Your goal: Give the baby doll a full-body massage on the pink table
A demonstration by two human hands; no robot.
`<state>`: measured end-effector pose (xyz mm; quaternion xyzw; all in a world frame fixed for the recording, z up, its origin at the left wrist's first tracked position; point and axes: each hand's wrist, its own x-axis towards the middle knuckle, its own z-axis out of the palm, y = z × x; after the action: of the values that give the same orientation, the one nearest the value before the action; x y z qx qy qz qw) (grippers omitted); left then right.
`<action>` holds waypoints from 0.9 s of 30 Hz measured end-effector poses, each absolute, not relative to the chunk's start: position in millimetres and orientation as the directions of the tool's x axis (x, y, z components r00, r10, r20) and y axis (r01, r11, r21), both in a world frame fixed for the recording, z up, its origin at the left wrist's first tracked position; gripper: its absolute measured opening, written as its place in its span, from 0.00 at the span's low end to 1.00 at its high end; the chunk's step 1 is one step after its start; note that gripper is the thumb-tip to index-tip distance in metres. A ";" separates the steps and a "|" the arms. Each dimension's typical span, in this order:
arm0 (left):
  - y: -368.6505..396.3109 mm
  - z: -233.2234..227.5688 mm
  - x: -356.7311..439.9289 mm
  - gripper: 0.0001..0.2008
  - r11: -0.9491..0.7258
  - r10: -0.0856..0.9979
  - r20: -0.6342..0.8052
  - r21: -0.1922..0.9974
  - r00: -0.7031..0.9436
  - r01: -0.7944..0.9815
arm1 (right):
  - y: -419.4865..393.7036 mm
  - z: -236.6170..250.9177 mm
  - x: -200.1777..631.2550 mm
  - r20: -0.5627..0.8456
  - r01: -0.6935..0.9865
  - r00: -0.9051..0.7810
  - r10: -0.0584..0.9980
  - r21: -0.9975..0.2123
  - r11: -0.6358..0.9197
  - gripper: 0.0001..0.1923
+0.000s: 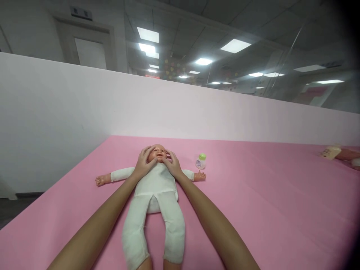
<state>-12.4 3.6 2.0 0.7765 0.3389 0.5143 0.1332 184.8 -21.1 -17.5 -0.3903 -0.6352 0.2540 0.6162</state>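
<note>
A baby doll (156, 179) with a white cloth body lies on its back, arms spread to both sides and legs towards me. My left hand (144, 162) cups the left side of its head, fingers curved along the forehead and thumb beside the mouth. On the other side of the head, my right hand (172, 164) curves its fingers round the cheek, with the thumb near the chin. The doll's face shows between my hands. A small clear bottle with a green cap (201, 161) stands to the right of the head.
The pink table surface (253, 195) spreads widely to the right. Behind it runs a low white partition (180, 108) with glass above. Part of another doll-like object (341, 153) lies at the far right edge. The table's left edge slants down towards me.
</note>
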 end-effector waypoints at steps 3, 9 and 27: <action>3.1 1.2 -11.6 0.30 -0.720 0.677 0.700 0.564 0.227 0.404 | -22.1 -16.9 184.5 0.578 0.191 0.064 0.813 -0.807 0.559 0.28; 6.2 0.5 -14.5 0.27 -0.751 0.647 0.717 0.541 0.259 0.378 | -21.2 -17.4 183.9 0.582 0.176 0.061 0.811 -0.806 0.565 0.26; 3.6 4.8 -12.8 0.27 -0.745 0.652 0.717 0.545 0.246 0.385 | -27.4 -11.3 183.0 0.583 0.202 0.077 0.808 -0.803 0.560 0.25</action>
<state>-12.8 3.6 4.8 0.7787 0.3331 0.5157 0.1297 183.0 -27.4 -11.3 -0.3991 -0.6333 0.2461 0.6158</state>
